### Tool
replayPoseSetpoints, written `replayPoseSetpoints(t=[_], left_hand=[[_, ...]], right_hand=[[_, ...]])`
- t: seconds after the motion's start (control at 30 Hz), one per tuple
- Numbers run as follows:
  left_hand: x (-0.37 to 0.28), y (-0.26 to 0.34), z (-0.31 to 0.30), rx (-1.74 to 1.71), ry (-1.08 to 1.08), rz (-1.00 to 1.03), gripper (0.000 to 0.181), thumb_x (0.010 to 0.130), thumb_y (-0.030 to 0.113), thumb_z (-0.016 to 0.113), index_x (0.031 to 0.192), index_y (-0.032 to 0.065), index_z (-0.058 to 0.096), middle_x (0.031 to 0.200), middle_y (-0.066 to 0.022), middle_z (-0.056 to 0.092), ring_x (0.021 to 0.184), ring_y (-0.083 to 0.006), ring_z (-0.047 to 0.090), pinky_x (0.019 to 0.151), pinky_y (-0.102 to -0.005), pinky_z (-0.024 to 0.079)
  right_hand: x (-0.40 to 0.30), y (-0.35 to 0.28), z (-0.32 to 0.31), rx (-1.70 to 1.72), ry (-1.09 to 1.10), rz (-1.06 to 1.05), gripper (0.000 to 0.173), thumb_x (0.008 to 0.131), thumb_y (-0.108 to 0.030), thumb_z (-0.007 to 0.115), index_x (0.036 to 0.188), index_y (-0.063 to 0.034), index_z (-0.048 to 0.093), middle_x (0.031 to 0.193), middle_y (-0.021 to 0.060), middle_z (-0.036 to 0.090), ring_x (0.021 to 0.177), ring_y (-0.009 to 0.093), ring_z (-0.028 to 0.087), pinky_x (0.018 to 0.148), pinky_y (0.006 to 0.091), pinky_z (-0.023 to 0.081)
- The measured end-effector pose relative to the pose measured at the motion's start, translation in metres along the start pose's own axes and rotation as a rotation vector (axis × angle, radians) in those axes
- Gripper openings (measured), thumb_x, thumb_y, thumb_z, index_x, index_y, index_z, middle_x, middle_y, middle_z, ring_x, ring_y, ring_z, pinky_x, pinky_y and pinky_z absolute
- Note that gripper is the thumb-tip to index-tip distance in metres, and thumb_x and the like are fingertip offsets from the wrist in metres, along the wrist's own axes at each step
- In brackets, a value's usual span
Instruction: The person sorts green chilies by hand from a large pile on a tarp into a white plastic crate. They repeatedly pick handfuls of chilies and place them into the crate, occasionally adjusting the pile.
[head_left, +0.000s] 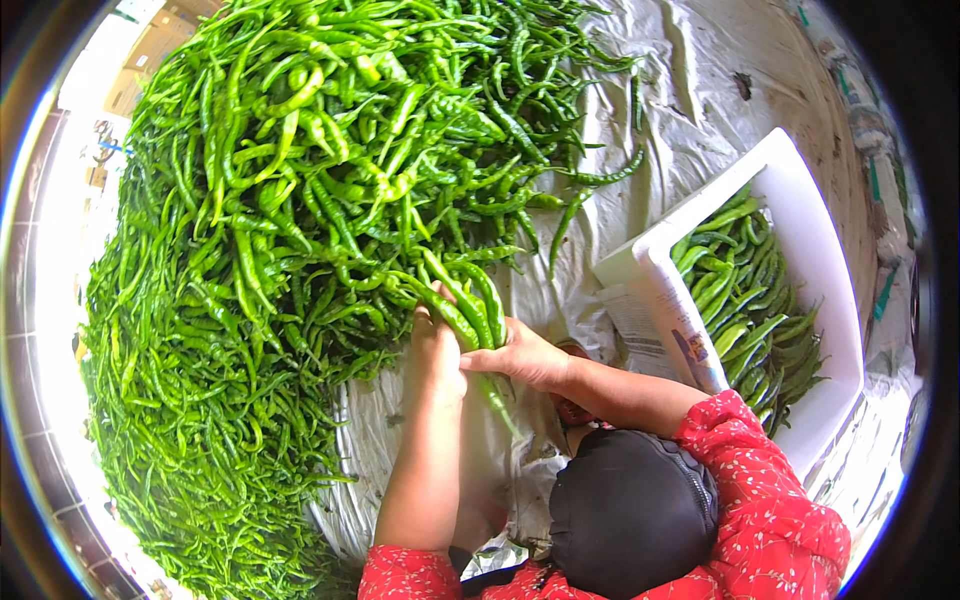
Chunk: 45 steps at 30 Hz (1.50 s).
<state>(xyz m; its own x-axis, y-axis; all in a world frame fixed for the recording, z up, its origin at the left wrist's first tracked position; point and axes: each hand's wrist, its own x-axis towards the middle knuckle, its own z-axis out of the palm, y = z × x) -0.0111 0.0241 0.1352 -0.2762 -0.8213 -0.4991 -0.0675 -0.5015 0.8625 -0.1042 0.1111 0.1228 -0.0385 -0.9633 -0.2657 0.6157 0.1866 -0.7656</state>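
Both my hands meet at the lower right edge of a large heap of long green chili peppers (300, 187). My right hand (517, 356) closes around the lower part of a small bunch of green chili peppers (480, 311), its thumb pointing left. On the bunch's left side, my left hand (437, 337) grips it too, with its fingers partly hidden behind the peppers. One pepper's thin end hangs down below my hands. To the right, a tilted white foam box (814, 247) holds more green chili peppers (739, 300).
A wrinkled pale sheet (637, 172) lies beneath the heap and the box. Several loose peppers lie on it at the heap's right edge. A black rounded bag or pouch (634, 510) is close to my body. Cardboard boxes (154, 45) stand at the far upper left.
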Motion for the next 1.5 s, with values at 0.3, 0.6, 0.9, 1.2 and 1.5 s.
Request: replayPoseSetpoints(t=[0.3, 0.6, 0.9, 1.2, 1.5], left_hand=[[-0.045, 0.03, 0.034, 0.079, -0.243, 0.304, 0.067, 0.099, 0.052, 0.031, 0.141, 0.0002, 0.035, 0.144, -0.0122, 0.04, 0.129, -0.0221, 0.041, 0.107, -0.034, 0.032], [-0.029, 0.032, -0.074, 0.361, -0.088, 0.216, 0.046, 0.097, 0.03, 0.052, 0.133, 0.0023, 0.046, 0.13, -0.0132, 0.053, 0.108, -0.0234, 0.057, 0.09, -0.0343, 0.045], [-0.043, -0.026, -0.098, 0.378, -0.112, -0.018, 0.04, 0.095, 0.025, 0.056, 0.128, 0.0028, 0.048, 0.122, -0.0098, 0.056, 0.098, -0.0206, 0.061, 0.082, -0.0315, 0.047], [-0.046, -0.049, -0.102, 0.435, -0.22, -0.099, 0.035, 0.094, 0.02, 0.057, 0.123, 0.0016, 0.052, 0.112, -0.0075, 0.059, 0.093, -0.0183, 0.062, 0.078, -0.0287, 0.049], [-0.052, -0.03, -0.103, 0.454, -0.309, -0.045, 0.03, 0.094, 0.015, 0.055, 0.12, 0.0003, 0.053, 0.11, -0.0076, 0.061, 0.091, -0.0166, 0.061, 0.078, -0.0281, 0.049]], right_hand=[[-0.029, -0.058, -0.016, 0.192, 0.028, -0.204, 0.042, 0.078, -0.013, 0.073, 0.117, -0.002, 0.06, 0.107, 0.0036, 0.063, 0.095, 0.013, 0.057, 0.086, 0.0283, 0.047], [-0.193, -0.181, -0.146, 0.125, 0.865, -0.649, 0.042, 0.086, -0.028, 0.064, 0.112, 0.0038, 0.056, 0.097, 0.0133, 0.066, 0.089, 0.021, 0.066, 0.079, 0.0357, 0.056], [-0.151, -0.086, -0.184, -0.005, 1.162, 0.257, 0.077, 0.086, -0.055, 0.058, 0.125, 0.0111, 0.046, 0.131, 0.0303, 0.046, 0.127, 0.035, 0.04, 0.109, 0.0433, 0.027], [-0.221, -0.082, -0.169, -0.287, 0.929, 0.172, 0.05, 0.09, -0.031, 0.06, 0.121, 0.0076, 0.052, 0.113, 0.0181, 0.06, 0.101, 0.022, 0.06, 0.09, 0.036, 0.047], [-0.154, -0.109, -0.197, -1.653, 1.064, -0.166, 0.059, 0.082, -0.047, 0.063, 0.133, -0.0202, 0.05, 0.147, 0.0147, 0.031, 0.138, 0.037, 0.021, 0.111, 0.0554, 0.02]])
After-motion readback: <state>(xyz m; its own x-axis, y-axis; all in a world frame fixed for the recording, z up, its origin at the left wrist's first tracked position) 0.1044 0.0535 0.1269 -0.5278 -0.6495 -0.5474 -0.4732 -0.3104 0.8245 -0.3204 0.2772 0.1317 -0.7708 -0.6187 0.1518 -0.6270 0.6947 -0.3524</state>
